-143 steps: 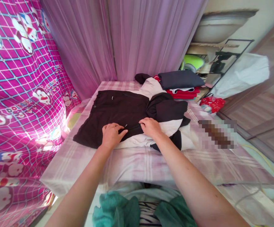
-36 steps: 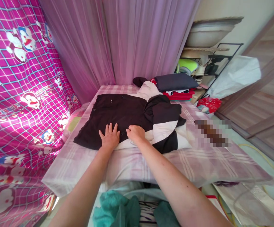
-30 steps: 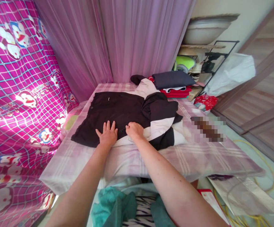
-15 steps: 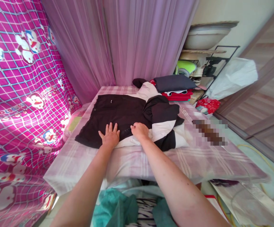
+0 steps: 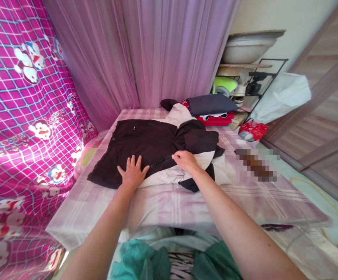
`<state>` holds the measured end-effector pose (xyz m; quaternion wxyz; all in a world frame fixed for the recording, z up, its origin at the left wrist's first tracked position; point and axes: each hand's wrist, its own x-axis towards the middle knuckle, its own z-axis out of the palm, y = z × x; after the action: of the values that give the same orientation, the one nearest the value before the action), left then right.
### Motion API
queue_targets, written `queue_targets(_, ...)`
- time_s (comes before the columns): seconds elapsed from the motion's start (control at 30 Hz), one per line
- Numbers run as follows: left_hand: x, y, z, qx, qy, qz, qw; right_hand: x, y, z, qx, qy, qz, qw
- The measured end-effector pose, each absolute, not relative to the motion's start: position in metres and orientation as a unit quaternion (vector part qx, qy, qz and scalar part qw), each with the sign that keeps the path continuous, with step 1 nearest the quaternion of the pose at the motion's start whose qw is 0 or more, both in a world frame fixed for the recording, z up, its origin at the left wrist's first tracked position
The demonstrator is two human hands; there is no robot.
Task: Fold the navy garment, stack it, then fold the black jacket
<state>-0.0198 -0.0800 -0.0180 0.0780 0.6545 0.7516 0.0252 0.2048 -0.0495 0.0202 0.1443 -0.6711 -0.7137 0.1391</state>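
Note:
A black and white jacket lies spread on a table covered with a checked cloth. My left hand rests flat on the black body near its lower edge, fingers spread. A zipper runs along the black cloth from beside my left hand to the fingertips of my right hand. My right hand is closed in a pinch on the jacket at the zipper line; the exact bit between the fingers is too small to make out. White sleeve cloth lies below it, and bunched black cloth beyond.
Folded clothes, dark grey on red, are stacked at the table's back right. A blurred brown item lies near the right edge. Behind stand purple curtains and a rack with a basin. A pink patterned cloth hangs left.
My right hand has moved right along the zipper line, away from my left hand, and more of the zipper shows. The left hand stays flat on the jacket. The view has shifted slightly.

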Motion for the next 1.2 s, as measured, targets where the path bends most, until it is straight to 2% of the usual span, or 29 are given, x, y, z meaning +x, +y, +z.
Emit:
queue_targets(0.2, -0.017, -0.079, -0.008, 0.671, 0.736, 0.058, 0.071, 0.236, -0.053, 0.033, -0.645, -0.721, 0.072, 0.242)
queue_targets(0.33, -0.019, -0.081, -0.008, 0.780, 0.612, 0.110, 0.070, 0.270, -0.046, 0.028, -0.686, -0.655, 0.014, 0.316)
queue_targets(0.47, -0.020, -0.081, -0.011, 0.837, 0.529, 0.077, 0.117, 0.299, -0.040, 0.003, -0.720, -0.593, -0.031, 0.359)
queue_targets(0.67, -0.007, -0.061, 0.014, 0.857, 0.508, 0.064, 0.055, 0.315, -0.037, -0.045, -0.748, -0.528, -0.003, 0.402)
queue_targets(0.8, 0.013, -0.037, 0.024, 0.870, 0.479, 0.105, 0.048, 0.319, -0.037, -0.057, -0.735, -0.537, -0.001, 0.414)
queue_targets(1.03, 0.011, -0.019, 0.003, 0.836, 0.518, 0.094, 0.153, 0.316, -0.044, -0.056, -0.728, -0.550, -0.014, 0.409)
queue_targets(1.2, -0.028, -0.019, -0.005, 0.722, 0.535, 0.249, 0.362, 0.319, -0.044, -0.056, -0.719, -0.560, -0.012, 0.412)
